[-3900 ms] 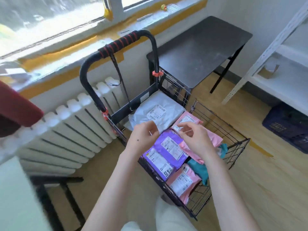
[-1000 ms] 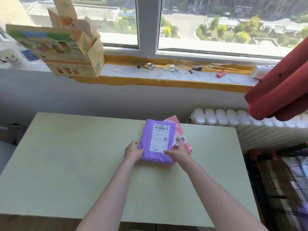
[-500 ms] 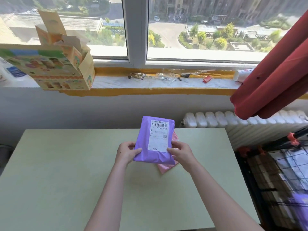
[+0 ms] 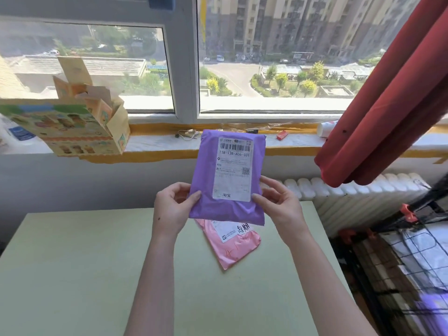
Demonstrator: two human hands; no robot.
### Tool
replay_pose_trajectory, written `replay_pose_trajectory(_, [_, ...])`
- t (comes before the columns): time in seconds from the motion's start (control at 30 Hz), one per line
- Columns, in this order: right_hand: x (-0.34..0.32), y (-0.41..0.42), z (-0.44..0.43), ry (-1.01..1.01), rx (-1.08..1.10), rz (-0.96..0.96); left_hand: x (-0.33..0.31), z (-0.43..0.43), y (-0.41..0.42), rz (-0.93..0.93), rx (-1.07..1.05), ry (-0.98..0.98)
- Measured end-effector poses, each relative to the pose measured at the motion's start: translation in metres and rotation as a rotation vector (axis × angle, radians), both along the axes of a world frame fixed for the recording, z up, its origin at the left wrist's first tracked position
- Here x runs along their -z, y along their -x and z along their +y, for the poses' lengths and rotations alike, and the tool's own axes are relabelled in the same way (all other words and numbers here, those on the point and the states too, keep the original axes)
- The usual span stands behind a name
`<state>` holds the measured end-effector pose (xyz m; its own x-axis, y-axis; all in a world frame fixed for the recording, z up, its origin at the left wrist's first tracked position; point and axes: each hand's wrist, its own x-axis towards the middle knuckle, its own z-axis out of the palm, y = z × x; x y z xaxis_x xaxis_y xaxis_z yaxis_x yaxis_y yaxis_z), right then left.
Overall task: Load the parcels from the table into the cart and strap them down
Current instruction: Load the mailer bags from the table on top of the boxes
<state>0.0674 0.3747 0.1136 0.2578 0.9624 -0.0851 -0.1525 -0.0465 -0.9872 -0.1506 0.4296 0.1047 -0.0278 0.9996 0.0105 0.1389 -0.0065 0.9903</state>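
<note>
Pale green table [image 4: 72,275], foreground, set against the wall under the window [image 4: 266,57]. Red curtain [image 4: 388,105], hanging at the upper right over a white radiator [image 4: 351,197]. Black wire cart [image 4: 412,223], at the right edge beside the table, with a white parcel [image 4: 417,253] inside (the rest of its load is too blurred to tell). Printed cardboard box [image 4: 72,127], flaps open, on the windowsill at left. Purple parcel [image 4: 208,154], one, held upright above the table's far edge with its white shipping label facing the camera. Pink parcel [image 4: 230,248], one, appearing to lie flat on the table just below the purple one, its upper edge hidden behind it. Left hand [image 4: 172,209], grasping the purple parcel's lower left edge, thumb in front. Right hand [image 4: 281,204], grasping the lower right edge, thumb on the label's corner. Paper cup [image 4: 326,129] and small red item [image 4: 282,135], on the sill at right.
</note>
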Motion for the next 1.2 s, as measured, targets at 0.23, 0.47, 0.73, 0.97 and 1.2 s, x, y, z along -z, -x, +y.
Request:
replay_pose_trajectory(0.23, [-0.038, -0.017, -0.015, -0.074, 0.062, -0.087, -0.036, -0.008, -0.022, -0.074, 0.019, -0.039])
replay_pose_trajectory(0.47, [-0.058, -0.035, -0.041, -0.103, 0.219, -0.174, -0.059, -0.011, -0.045, -0.116, 0.112, -0.059])
replay_pose_trajectory(0.73, [-0.059, -0.053, -0.079, -0.048, 0.417, -0.273, -0.059, -0.010, -0.083, -0.024, 0.255, -0.074])
replay_pose_trajectory(0.97, [-0.057, -0.082, -0.121, 0.018, 0.541, -0.363, -0.064, -0.030, -0.129, 0.070, 0.345, -0.202])
replay_pose_trajectory(1.2, [-0.063, -0.121, -0.174, 0.023, 0.628, -0.416, -0.072, -0.070, -0.182, 0.068, 0.444, -0.270])
